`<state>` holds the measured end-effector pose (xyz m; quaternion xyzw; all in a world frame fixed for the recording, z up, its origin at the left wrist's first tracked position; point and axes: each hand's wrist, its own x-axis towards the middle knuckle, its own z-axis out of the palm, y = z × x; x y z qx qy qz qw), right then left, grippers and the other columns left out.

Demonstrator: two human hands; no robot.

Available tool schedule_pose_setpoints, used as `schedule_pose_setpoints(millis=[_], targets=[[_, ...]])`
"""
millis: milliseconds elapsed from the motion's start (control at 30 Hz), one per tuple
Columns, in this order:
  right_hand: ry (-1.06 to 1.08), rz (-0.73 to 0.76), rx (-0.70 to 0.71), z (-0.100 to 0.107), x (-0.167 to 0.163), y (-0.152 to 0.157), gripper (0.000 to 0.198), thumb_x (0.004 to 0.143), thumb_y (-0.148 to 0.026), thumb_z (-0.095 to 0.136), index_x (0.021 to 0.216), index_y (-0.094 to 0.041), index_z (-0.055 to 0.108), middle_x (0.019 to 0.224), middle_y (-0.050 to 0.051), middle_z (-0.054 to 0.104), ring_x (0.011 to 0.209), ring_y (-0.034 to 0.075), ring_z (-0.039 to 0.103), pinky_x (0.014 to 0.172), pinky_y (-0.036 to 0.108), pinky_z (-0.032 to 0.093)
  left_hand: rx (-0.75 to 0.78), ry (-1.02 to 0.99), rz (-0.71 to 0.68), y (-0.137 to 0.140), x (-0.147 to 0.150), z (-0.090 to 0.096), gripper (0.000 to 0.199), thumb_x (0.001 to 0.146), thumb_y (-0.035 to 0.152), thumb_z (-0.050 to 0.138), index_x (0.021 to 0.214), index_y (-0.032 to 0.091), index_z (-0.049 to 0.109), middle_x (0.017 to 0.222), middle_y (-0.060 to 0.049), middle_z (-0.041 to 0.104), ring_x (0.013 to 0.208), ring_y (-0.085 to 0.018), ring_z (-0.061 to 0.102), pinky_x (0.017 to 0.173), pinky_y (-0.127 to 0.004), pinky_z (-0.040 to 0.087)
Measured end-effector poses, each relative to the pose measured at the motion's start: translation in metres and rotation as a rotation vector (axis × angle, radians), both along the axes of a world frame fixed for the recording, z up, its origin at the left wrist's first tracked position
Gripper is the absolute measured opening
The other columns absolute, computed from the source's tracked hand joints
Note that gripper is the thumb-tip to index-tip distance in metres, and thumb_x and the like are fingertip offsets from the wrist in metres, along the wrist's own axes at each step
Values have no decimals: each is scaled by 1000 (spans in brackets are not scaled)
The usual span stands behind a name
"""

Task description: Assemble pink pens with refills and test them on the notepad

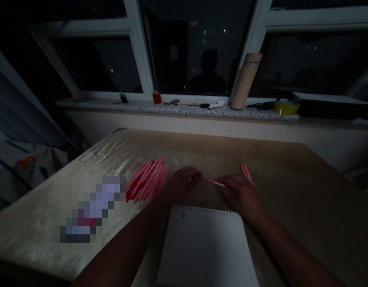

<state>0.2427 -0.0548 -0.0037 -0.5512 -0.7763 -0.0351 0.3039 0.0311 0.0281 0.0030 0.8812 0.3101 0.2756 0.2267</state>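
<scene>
Notebook [206, 247] nearest; both grips [185, 178] [239, 193] hold pen [209, 180]; jar [157, 97] reddish.

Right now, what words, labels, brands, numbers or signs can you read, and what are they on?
No text is readable.
Held pen: any print too small.
Pen pile: same.
Notebook: faint marks, illegible.
Glow in window: too blurred.
Pixelated item: illegible.
</scene>
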Motion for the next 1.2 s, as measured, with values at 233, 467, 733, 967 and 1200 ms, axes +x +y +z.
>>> schedule_pose_setpoints(millis=[233,467,733,967,1200], targets=[[24,28,3,1,-1,-1,11,80,-18,57,87,-19,65,83,4,68,80,20,60,77,36,43,-90,-32,1,-3,3,1,22,86,34,49,91,17,63,89,-3,63,80,-13,56,71,-24,41],[35,38,25,-1,0,-1,12,80,-20,56,87,-20,65,84,4,68,80,20,60,79,36,43,-180,-84,9,-4,3,5,19,82,30,53,91,17,64,87,-2,64,75,-11,56,69,-22,41],[27,87,0,3,0,-3,18,85,-21,49,96,-19,63,90,7,67,85,21,59,80,38,43,-234,-120,30,-3,3,1,21,81,32,54,91,17,65,87,-2,65,75,-12,56,68,-22,42],[37,104,-98,7,-3,-6,23,89,-20,42,102,-20,61,93,6,66,86,19,61,77,34,47,-251,-104,44,-3,3,5,18,79,28,56,89,16,65,86,-2,65,73,-11,56,66,-21,41],[120,97,-166,3,-4,-6,23,88,-22,42,107,-18,56,95,8,65,83,18,63,73,31,49,-235,-94,17,-2,2,4,17,78,25,56,89,16,66,84,-2,64,74,-12,56,67,-22,42]])
